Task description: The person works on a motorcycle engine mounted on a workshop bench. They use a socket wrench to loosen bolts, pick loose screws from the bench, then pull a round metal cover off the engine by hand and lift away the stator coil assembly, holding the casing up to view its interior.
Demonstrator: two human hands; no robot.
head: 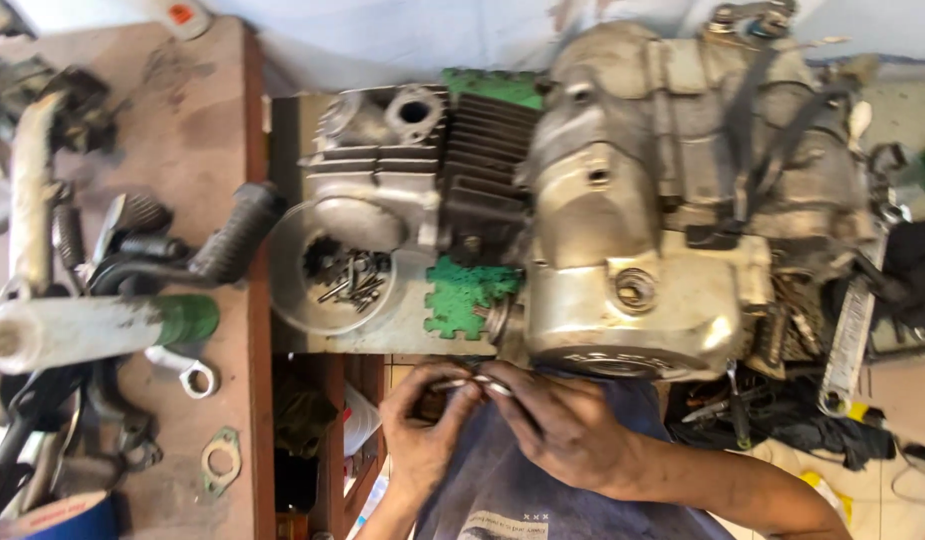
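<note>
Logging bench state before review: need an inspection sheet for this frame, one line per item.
Surface: bench worn and stained; engine on a green mat.
Job's things: engine lies on its side; small metal part pinched between both hands.
Clutter: clear dish of bolts, kick lever, gasket, ring, white-and-green tube, tools by the engine's right.
Hands: left hand and right hand grimy, both holding the part below the engine.
Cables: black leads over the engine.
Surroundings: tiled floor, shelf under the bench.

Both hands — left hand (422, 425), right hand (562, 420) — pinch a small metal part (474, 382); engine (622, 190) just beyond.
</note>
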